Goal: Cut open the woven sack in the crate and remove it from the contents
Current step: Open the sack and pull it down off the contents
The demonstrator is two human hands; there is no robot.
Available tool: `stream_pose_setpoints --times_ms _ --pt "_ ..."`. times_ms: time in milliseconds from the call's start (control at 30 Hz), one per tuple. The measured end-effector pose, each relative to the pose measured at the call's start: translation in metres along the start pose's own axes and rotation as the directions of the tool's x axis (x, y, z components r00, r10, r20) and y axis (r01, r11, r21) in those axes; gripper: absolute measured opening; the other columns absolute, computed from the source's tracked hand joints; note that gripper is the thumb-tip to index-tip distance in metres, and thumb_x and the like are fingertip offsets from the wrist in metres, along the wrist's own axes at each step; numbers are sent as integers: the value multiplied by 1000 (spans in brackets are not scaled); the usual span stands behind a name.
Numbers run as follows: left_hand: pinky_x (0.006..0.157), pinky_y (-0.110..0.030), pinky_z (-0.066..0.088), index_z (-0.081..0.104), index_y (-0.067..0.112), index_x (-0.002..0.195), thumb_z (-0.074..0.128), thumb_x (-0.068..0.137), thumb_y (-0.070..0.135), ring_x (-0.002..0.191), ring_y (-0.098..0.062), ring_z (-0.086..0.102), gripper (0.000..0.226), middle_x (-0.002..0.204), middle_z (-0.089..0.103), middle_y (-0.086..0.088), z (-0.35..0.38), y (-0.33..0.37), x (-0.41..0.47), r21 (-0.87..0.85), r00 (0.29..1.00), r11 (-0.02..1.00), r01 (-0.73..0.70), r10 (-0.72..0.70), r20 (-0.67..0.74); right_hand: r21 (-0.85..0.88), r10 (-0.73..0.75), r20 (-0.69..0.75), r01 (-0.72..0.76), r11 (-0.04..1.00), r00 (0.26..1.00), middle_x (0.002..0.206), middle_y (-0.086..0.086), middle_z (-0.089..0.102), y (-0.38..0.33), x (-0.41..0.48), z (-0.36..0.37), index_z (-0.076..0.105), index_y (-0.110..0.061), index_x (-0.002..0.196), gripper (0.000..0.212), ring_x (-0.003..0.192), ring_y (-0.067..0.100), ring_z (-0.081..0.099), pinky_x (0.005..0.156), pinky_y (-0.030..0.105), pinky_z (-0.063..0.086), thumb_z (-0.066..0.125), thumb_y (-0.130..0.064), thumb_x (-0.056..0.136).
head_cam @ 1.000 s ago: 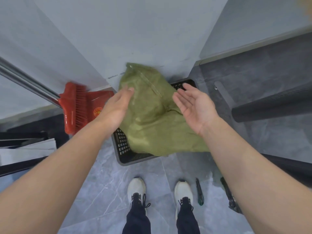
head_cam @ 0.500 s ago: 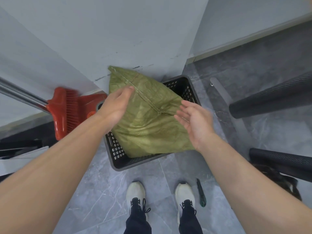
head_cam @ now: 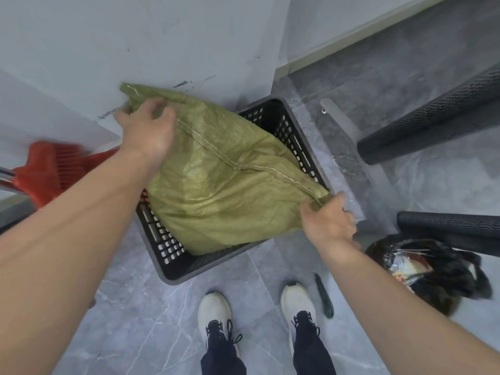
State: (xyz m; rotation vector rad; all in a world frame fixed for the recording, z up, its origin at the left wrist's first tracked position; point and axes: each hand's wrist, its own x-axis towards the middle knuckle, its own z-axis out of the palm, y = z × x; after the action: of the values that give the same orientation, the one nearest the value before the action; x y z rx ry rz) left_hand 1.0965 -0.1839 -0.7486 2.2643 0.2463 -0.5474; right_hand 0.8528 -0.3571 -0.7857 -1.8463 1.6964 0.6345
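A full olive-green woven sack (head_cam: 224,185) with a stitched seam lies in a black slotted plastic crate (head_cam: 173,253) on the grey floor, against the wall. My left hand (head_cam: 147,128) grips the sack's far left corner near the wall. My right hand (head_cam: 328,220) grips the sack's right corner over the crate's right rim. The sack's stitched seam runs between my two hands. What is inside the sack is hidden. A dark green utility knife (head_cam: 323,296) lies on the floor by my right shoe.
A red broom head (head_cam: 51,169) leans at the left, close to the crate. Two black mesh-covered bars (head_cam: 433,117) cross at the right, with a black bag of rubbish (head_cam: 430,272) below them. My white shoes (head_cam: 215,312) stand just before the crate.
Both hands were open beside the sack; they have spread apart and now each grips a corner. The view has tilted down, showing more of the crate and floor.
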Motion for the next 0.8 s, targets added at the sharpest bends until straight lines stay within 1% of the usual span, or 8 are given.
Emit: stream_pose_setpoints --times_ms 100,167,267,367,500,633,700,800 --pt "100 -33 53 72 22 122 61 85 43 111 -26 68 43 120 70 -2 -1 3 -2 -41 1000 999 17 -17 -20 200 27 93 -46 979 995 126 22 62 0 1 6 45 -2 136 58 115 40 60 86 38 47 54 -48 100" --pt "90 -36 59 74 19 113 69 78 42 98 -25 72 42 106 74 -2 -5 4 -3 -64 999 997 40 -41 -19 271 -9 58 -7 963 998 118 21 67 -5 0 7 57 0 126 44 108 40 64 80 38 49 52 -38 104" --pt "84 -40 63 69 18 108 78 72 32 84 -26 74 40 102 74 -8 -11 -2 -11 -102 999 994 40 -41 -9 350 -20 -27 28 936 999 107 17 66 -9 -9 11 58 -2 119 28 94 36 61 72 35 42 45 -22 106" --pt "74 -42 65 49 18 112 73 86 4 67 -25 71 37 96 66 -14 -18 -11 -31 -162 993 980 115 -109 48 400 -5 -77 35 916 997 87 8 57 -11 -30 13 52 -3 120 21 84 30 54 69 34 39 40 -13 105" --pt "84 -48 64 66 8 98 62 97 4 75 -28 75 6 77 67 -8 -27 -16 -57 -45 980 985 165 -159 118 467 -45 -140 106 878 989 84 5 54 -21 -61 10 49 -6 116 17 77 26 54 57 32 35 40 -17 106" --pt "87 -53 62 68 20 72 70 93 18 75 -29 73 22 68 66 -1 -51 -5 -75 -73 994 994 85 -80 72 522 -153 -222 251 815 963 77 -4 48 -32 -91 -8 47 -9 108 10 67 14 50 55 30 34 41 -17 108" --pt "89 -53 61 70 21 78 70 95 20 76 -26 69 17 70 64 2 -63 2 -90 -136 999 990 27 -22 37 516 -246 -322 387 764 914 75 -7 47 -34 -110 -19 44 -10 101 8 64 4 44 52 26 28 43 -15 108" --pt "89 -52 61 74 30 79 69 92 27 85 -30 73 14 70 64 9 -75 5 -112 -165 999 985 -47 46 -15 498 -368 -487 598 628 792 73 -10 46 -38 -141 -30 40 -13 93 14 63 2 44 56 22 32 45 -10 106"
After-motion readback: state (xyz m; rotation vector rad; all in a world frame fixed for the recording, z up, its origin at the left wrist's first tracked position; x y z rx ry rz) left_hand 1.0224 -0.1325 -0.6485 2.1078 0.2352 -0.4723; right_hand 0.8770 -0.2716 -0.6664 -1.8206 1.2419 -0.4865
